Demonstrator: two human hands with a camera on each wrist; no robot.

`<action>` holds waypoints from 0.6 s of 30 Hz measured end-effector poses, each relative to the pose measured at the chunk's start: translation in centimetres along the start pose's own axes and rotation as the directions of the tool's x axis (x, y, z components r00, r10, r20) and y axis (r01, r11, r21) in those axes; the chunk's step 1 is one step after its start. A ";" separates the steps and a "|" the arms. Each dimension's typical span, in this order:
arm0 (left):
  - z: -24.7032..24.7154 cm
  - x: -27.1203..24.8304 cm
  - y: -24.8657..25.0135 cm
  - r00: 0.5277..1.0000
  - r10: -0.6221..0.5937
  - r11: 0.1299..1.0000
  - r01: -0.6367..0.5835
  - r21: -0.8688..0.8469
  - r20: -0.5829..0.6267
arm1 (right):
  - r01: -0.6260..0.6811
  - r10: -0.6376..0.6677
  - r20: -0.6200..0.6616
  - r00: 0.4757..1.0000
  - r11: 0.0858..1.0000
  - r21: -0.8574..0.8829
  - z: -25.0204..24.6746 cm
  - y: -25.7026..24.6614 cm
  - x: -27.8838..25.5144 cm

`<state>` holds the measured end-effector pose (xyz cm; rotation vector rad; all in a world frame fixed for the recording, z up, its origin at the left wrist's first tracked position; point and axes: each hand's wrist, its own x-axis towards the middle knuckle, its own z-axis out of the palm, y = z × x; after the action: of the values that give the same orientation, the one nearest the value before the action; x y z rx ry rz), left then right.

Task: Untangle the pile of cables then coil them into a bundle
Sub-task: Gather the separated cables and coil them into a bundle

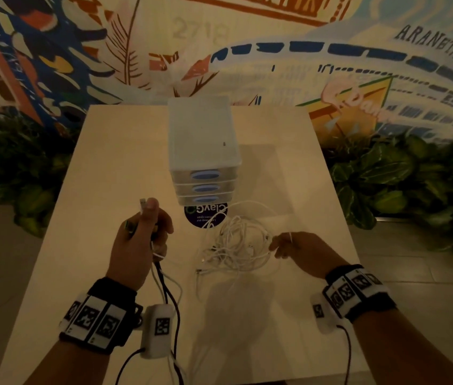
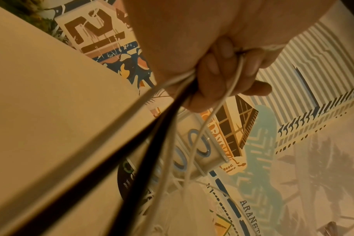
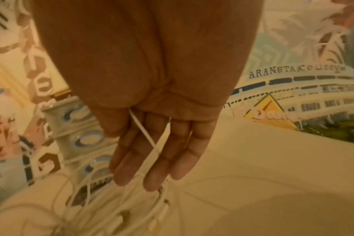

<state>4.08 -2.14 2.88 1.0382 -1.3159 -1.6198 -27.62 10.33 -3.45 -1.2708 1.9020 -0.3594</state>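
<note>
Your left hand (image 1: 139, 240) is raised above the near left part of the table (image 1: 114, 168), fist closed round a bunch of cables: a dark cable (image 1: 168, 295) and a couple of white ones (image 1: 176, 287) hang from the bottom of your fist and trail down past your wrist toward the near edge. Your thumb pins a small plug (image 1: 142, 204) that sticks up from the top of the fist. In the left wrist view your curled fingers (image 2: 216, 75) wrap the strands, with the dark one running between two pale ones.

To the right of that hand, near the middle of the table, lies the pile of white cables (image 1: 236, 245), a loose knot of loops with several connector ends showing. One loop reaches back toward the round dark sticker (image 1: 206, 216) and the base of the clear three-drawer box (image 1: 203, 151), which stands behind the pile at the table's centre.

Further right, your right hand (image 1: 297, 251) is low at the pile's right edge. Its fingers (image 3: 152, 159) are nearly straight and point down into the tangle, while a thin white strand (image 3: 144, 131) comes out from between thumb and fingers and crosses them, so it is lightly pinched rather than gripped. Leafy plants (image 1: 403, 173) and a painted mural (image 1: 358, 51) stand beyond the table.
</note>
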 end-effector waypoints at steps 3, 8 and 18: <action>-0.2 0.0 0.0 0.999 -0.006 1.000 0.007 0.017 -0.032 | 0.039 0.001 -0.239 0.971 0.986 0.165 -1.5 -2.3 -0.5; 0.3 -0.1 0.3 1.000 -0.009 0.998 0.008 0.057 0.007 | 0.215 -0.168 -0.455 0.874 0.975 0.053 -5.1 -6.3 -0.9; 4.3 -0.7 1.5 0.954 0.111 0.930 -0.199 0.310 0.280 | 0.462 -0.421 -0.200 0.885 0.851 0.249 -5.5 -11.5 -2.7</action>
<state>0.46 -0.29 4.94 0.9071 -1.8526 -1.4762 -23.86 6.39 8.44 -1.5029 1.5708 -0.9569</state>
